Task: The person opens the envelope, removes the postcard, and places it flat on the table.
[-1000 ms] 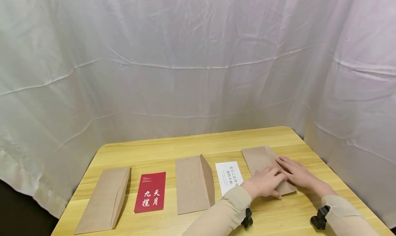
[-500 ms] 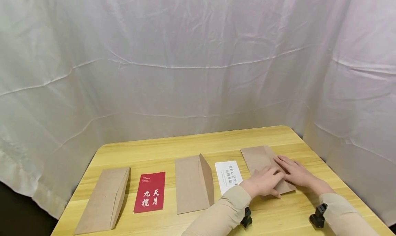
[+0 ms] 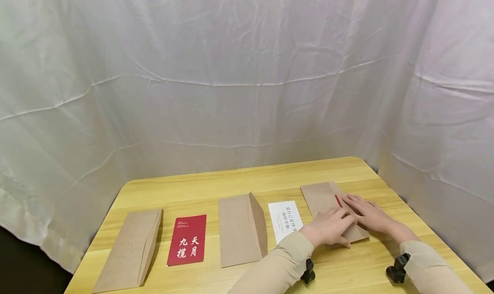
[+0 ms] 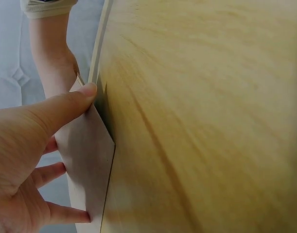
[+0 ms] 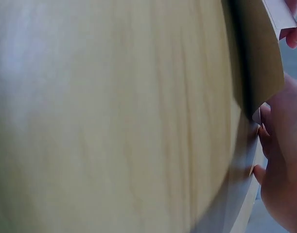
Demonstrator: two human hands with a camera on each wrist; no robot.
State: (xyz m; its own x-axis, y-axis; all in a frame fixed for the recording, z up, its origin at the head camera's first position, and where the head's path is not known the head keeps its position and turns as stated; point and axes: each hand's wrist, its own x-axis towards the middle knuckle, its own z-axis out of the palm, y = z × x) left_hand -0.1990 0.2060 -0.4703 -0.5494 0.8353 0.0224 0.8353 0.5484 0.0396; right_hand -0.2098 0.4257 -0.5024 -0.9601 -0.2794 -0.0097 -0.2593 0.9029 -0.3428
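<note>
A brown envelope (image 3: 318, 195) lies at the right of the table under both hands. My left hand (image 3: 329, 228) holds its near part; in the left wrist view the thumb (image 4: 87, 90) is at one edge and the fingertips touch its face. My right hand (image 3: 374, 214) grips the flap side, its fingers stretched over the flap. In the right wrist view the raised brown flap (image 5: 266, 58) stands off the table, hiding the thumb. A red strip (image 3: 338, 201) shows on the envelope between the hands; most of what it belongs to is hidden.
Left of the hands, a white card (image 3: 284, 219) with printed characters lies close to the left sleeve. Further left are a second envelope (image 3: 237, 229) with a raised flap, a red card (image 3: 188, 238) and a third envelope (image 3: 129, 251). A pale curtain (image 3: 247, 92) surrounds the table (image 3: 193, 191).
A red strip has come into sight at the envelope's flap side. Both hands stay almost where they were, and the other envelopes and cards have not moved.
</note>
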